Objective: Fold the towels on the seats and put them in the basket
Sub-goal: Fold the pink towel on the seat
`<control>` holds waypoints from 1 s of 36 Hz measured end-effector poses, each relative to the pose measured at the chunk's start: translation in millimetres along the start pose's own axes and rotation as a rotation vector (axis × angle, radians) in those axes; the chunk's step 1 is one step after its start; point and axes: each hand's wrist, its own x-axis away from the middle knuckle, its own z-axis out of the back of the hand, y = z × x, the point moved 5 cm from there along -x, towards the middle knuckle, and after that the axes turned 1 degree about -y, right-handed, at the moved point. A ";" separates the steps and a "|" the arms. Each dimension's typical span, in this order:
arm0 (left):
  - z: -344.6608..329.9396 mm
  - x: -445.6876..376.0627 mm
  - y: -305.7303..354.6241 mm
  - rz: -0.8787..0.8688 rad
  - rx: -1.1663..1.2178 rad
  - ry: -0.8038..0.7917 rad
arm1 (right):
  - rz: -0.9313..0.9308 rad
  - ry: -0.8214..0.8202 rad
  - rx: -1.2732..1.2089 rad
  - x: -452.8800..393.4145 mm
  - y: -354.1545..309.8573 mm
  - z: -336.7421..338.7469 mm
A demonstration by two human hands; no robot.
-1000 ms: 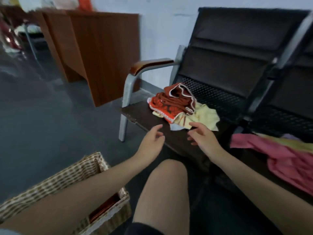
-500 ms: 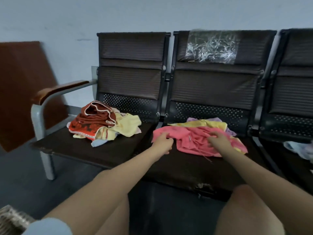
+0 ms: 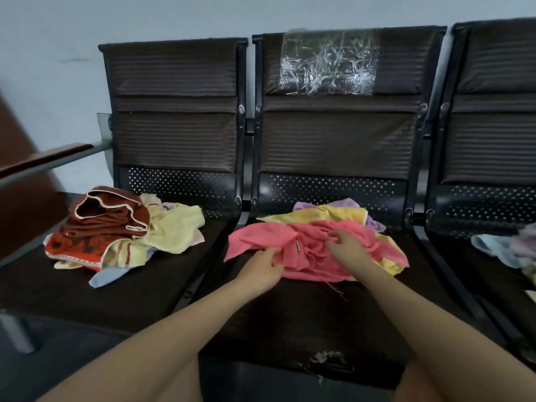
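A crumpled pink towel [image 3: 313, 242] lies on the middle seat [image 3: 290, 314], on top of a yellow towel [image 3: 333, 214] and a lilac one [image 3: 374, 223]. My left hand [image 3: 262, 266] grips the pink towel's left front edge. On the towel's right half my right hand [image 3: 346, 246] presses, fingers bent into the cloth. The left seat [image 3: 116, 291] carries a heap with a red-brown towel [image 3: 101, 224], a pale yellow towel [image 3: 174, 230] and a light blue one [image 3: 106, 278]. The basket is out of view.
A third seat at the right [image 3: 493, 271] holds a light blue towel [image 3: 490, 248] and other pale cloths. A brown armrest [image 3: 43, 158] sticks out at the left. The middle seat's front edge is torn [image 3: 327, 358]. My knees show at the bottom.
My view swung right from the left seat and basket to the middle seat. Both hands moved onto the pink towel and took hold of it; the left hand now grips nearer its front edge.
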 end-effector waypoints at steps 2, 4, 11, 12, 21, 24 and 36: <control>4.6 -13.5 -13.2 -0.013 -0.030 0.061 | 0.057 -0.049 0.015 -1.3 1.1 -14.0; 9.9 -32.8 -26.4 -0.006 -0.056 0.116 | 0.051 -0.114 0.070 -0.5 8.9 -29.4; 30.2 -81.8 -65.7 0.124 0.019 0.195 | 0.076 -0.199 0.122 -8.7 16.8 -64.5; 27.4 -89.8 -77.4 0.126 0.032 0.180 | 0.072 -0.187 0.134 -10.7 17.0 -67.2; 19.3 -86.8 -95.0 0.156 0.093 0.139 | 0.037 -0.076 0.104 -14.6 18.0 -70.6; 20.9 -84.7 -94.1 0.207 0.146 0.166 | 0.030 -0.048 0.068 -13.5 16.7 -65.4; 25.6 -101.3 -68.9 0.296 0.099 -0.001 | -0.028 -0.064 -0.012 -11.7 9.6 -68.4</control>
